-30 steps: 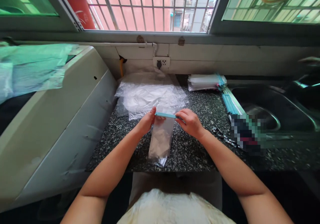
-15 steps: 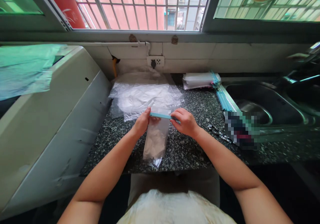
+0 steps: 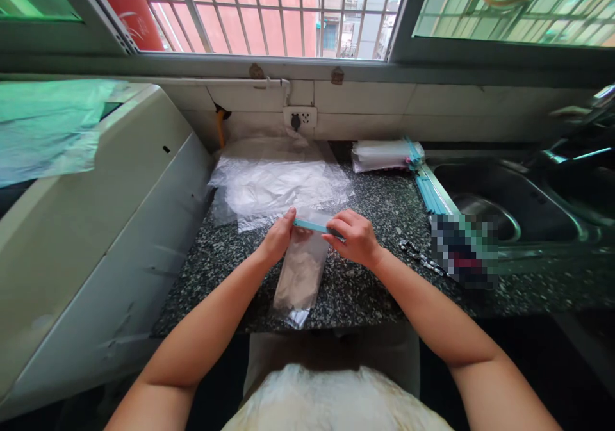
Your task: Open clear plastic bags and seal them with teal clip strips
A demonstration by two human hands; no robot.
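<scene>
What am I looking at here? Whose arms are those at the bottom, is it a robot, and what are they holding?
No robot here! Those are a person's own bare arms. The camera is worn on their head, looking forward and down, so you see roughly what they see.

The left hand and right hand hold opposite ends of a blue strip. It lies across a clear bag near its top. Something pale brown is inside, but I can't tell what.

On the dark speckled counter, see-through plastic sheets or bags are spread beyond the hands. Farther right are a bundle of clear plastic and more blue strips, beside a sink.
</scene>
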